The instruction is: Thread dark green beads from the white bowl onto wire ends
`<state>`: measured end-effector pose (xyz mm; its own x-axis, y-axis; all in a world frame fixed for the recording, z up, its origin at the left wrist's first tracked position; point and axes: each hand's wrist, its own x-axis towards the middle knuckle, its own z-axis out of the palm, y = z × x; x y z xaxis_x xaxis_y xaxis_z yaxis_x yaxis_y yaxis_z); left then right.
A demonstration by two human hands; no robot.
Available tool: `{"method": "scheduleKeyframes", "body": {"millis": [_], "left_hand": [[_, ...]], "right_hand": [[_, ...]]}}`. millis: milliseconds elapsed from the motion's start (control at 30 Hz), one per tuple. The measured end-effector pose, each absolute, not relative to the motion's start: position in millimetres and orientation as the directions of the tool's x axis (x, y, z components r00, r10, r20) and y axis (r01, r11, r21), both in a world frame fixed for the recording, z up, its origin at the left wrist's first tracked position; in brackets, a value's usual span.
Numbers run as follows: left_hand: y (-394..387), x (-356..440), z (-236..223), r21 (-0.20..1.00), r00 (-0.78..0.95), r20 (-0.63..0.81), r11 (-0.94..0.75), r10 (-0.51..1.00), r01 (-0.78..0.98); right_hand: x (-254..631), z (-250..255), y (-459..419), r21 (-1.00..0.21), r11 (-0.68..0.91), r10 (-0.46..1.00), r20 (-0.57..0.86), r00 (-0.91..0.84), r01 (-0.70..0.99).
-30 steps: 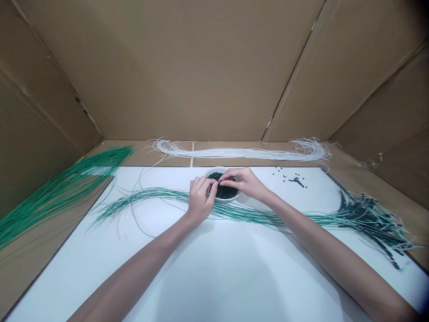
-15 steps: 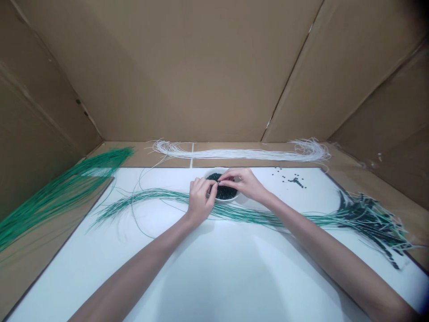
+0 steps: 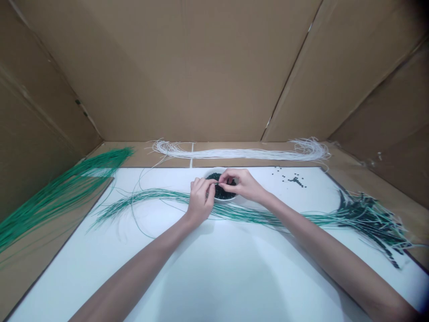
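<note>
Over a white bowl (image 3: pixel 219 201) of small dark beads (image 3: pixel 223 192), my two hands meet fingertip to fingertip. My left hand (image 3: pixel 201 197) is closed in a pinch, and what looks like the tip of a thin strand (image 3: pixel 216 183) shows at its fingers. From the right, my right hand (image 3: pixel 241 183) pinches at the same spot; what lies between its fingertips is too small to make out. Beneath both forearms, a long bundle of green and white strands (image 3: pixel 250 214) runs across the white board. Its right end carries many dark beads (image 3: pixel 365 212).
Loose dark beads (image 3: pixel 296 180) lie scattered right of the bowl. A bundle of white strands (image 3: pixel 234 154) stretches along the back, on cardboard. More green strands (image 3: pixel 67 190) lie at the left. Cardboard walls (image 3: pixel 201 71) enclose the white board (image 3: pixel 214 277).
My fingertips have shifted very slightly while staying together above the bowl. The right fingers look a little more bent. The bundles and loose beads have not moved.
</note>
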<state>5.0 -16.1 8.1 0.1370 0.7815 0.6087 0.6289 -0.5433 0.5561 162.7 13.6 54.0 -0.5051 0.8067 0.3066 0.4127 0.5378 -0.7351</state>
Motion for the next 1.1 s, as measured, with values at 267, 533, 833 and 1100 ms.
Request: {"method": "scheduleKeyframes", "body": {"millis": [267,533,833,1100], "left_hand": [[-17.8,4.0,5.9,0.639,0.072,0.597,-0.529,0.799,0.559],[-15.7,5.5,8.4,0.560,0.155,0.636,-0.590,0.756,0.581],[-16.3,5.1,6.9,0.649,0.093,0.622,-0.579,0.777,0.494],[-14.8,7.2,7.3,0.647,0.041,0.632,-0.555,0.774,0.523]], "right_hand": [[159.6,49.4,13.0,-0.771,0.517,0.811,0.302,-0.500,0.372],[163.5,59.3,13.7,-0.824,0.443,0.809,0.199,-0.553,0.353],[163.8,58.1,14.7,-0.779,0.482,0.802,0.207,-0.561,0.401],[166.4,59.8,16.6,-0.639,0.545,0.794,0.183,-0.580,0.544]]}}
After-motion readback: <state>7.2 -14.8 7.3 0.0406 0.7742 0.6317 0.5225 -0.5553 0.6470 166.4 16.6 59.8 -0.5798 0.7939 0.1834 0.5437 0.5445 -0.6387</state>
